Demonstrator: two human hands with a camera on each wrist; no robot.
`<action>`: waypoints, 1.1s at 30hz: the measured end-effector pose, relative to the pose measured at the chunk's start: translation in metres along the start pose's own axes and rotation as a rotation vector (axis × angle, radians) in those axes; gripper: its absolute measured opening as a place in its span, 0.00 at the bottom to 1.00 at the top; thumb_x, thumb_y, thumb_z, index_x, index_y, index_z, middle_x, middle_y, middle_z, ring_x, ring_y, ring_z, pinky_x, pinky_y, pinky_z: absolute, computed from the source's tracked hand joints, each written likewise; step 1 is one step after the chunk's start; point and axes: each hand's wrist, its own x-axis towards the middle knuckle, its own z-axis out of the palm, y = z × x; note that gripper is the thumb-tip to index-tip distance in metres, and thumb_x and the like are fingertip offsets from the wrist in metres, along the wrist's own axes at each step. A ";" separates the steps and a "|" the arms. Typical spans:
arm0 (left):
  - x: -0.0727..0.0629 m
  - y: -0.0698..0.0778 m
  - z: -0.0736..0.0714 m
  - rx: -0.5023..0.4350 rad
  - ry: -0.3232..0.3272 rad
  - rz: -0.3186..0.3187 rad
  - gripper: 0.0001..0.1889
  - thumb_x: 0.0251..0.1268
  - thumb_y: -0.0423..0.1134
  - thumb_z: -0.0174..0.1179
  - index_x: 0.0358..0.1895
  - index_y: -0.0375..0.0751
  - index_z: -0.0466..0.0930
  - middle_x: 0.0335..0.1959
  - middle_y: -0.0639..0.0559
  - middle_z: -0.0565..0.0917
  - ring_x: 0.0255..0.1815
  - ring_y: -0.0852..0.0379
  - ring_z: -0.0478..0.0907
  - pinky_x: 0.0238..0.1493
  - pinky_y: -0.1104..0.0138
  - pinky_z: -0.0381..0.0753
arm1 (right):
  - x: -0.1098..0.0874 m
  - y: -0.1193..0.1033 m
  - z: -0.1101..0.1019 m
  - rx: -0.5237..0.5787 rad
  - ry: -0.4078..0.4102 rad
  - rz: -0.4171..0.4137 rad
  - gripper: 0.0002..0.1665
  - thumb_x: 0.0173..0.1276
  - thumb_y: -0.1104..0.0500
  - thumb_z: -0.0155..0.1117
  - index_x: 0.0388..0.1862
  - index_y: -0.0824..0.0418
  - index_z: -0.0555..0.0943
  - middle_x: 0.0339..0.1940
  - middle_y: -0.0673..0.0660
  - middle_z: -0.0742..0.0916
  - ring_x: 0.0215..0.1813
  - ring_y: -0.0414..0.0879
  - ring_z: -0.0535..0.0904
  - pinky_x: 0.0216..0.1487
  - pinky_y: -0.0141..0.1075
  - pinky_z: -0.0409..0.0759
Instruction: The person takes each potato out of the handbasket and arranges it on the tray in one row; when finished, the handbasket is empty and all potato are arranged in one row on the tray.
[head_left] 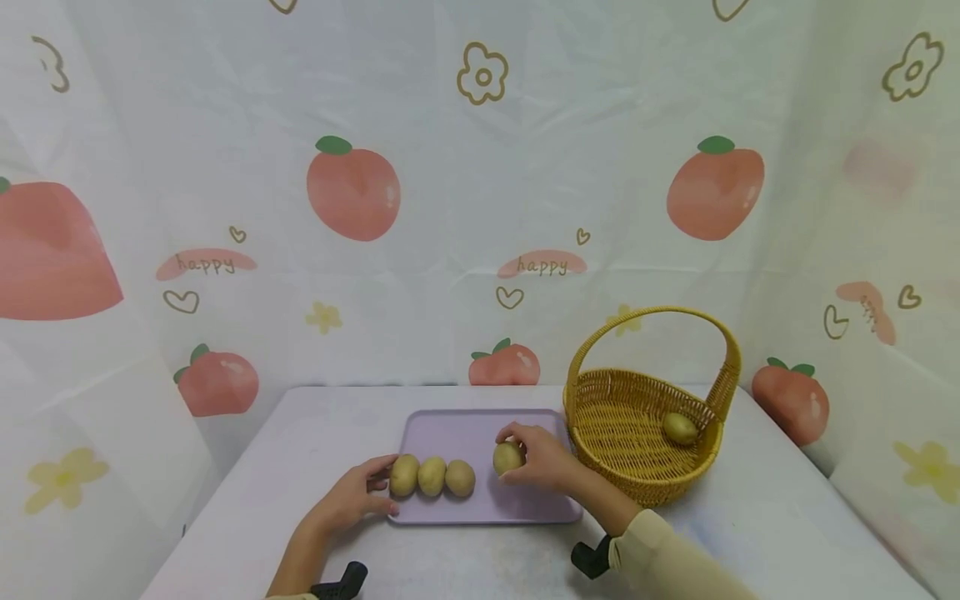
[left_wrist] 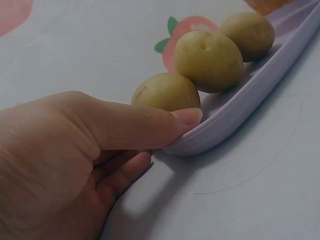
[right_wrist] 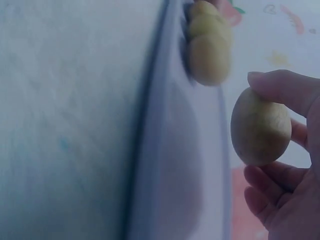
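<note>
Three potatoes (head_left: 432, 477) stand in a row along the left part of a lilac tray (head_left: 480, 514). My left hand (head_left: 351, 498) holds the tray's left end beside the outermost potato (left_wrist: 167, 91). In the left wrist view its thumb lies at the tray's rim, with the other fingers curled lower down and partly hidden. My right hand (head_left: 546, 460) grips another potato (right_wrist: 261, 127) between thumb and fingers, above the right half of the tray. That potato hangs apart from the row.
A yellow wicker basket (head_left: 645, 487) with a tall handle stands right of the tray, close to its edge. One potato (head_left: 680, 428) lies inside it, at the right. A white table (head_left: 315, 425) meets a fruit-printed curtain at the back.
</note>
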 end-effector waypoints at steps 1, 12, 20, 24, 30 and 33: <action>0.000 0.000 0.000 -0.002 0.001 0.000 0.43 0.47 0.32 0.74 0.68 0.24 0.62 0.61 0.28 0.72 0.57 0.34 0.74 0.61 0.46 0.73 | 0.001 0.000 0.004 -0.002 -0.007 0.002 0.28 0.48 0.56 0.79 0.48 0.54 0.79 0.37 0.48 0.81 0.35 0.41 0.73 0.34 0.32 0.76; 0.001 0.000 0.000 0.033 -0.004 -0.006 0.45 0.46 0.36 0.75 0.69 0.25 0.63 0.62 0.29 0.72 0.58 0.34 0.73 0.62 0.48 0.72 | 0.005 -0.005 0.031 0.076 -0.089 0.018 0.30 0.49 0.57 0.79 0.52 0.59 0.78 0.39 0.49 0.82 0.36 0.39 0.75 0.36 0.31 0.76; -0.002 0.004 0.001 0.009 0.007 -0.015 0.44 0.47 0.33 0.74 0.68 0.24 0.62 0.61 0.28 0.72 0.57 0.33 0.74 0.61 0.45 0.72 | -0.003 -0.004 0.032 0.074 -0.104 0.005 0.41 0.54 0.54 0.77 0.65 0.62 0.73 0.58 0.57 0.80 0.59 0.52 0.74 0.62 0.48 0.71; -0.001 0.003 0.001 0.006 0.008 -0.015 0.43 0.48 0.32 0.74 0.68 0.24 0.62 0.62 0.28 0.72 0.57 0.34 0.74 0.61 0.46 0.72 | -0.008 -0.008 0.025 0.062 -0.080 0.010 0.42 0.55 0.54 0.76 0.67 0.61 0.71 0.64 0.58 0.77 0.67 0.55 0.68 0.68 0.54 0.66; -0.002 0.003 0.000 0.009 0.010 -0.009 0.44 0.47 0.33 0.74 0.68 0.24 0.62 0.61 0.29 0.72 0.57 0.34 0.74 0.61 0.46 0.72 | -0.014 -0.016 -0.002 0.057 -0.055 -0.048 0.32 0.59 0.56 0.73 0.62 0.61 0.75 0.60 0.57 0.79 0.60 0.58 0.73 0.59 0.53 0.74; -0.002 0.003 0.000 0.011 0.007 -0.001 0.44 0.47 0.33 0.74 0.68 0.24 0.62 0.62 0.29 0.72 0.57 0.34 0.74 0.61 0.45 0.71 | -0.016 -0.019 -0.020 0.075 -0.039 -0.078 0.25 0.61 0.59 0.71 0.57 0.61 0.78 0.53 0.56 0.83 0.53 0.58 0.78 0.52 0.49 0.79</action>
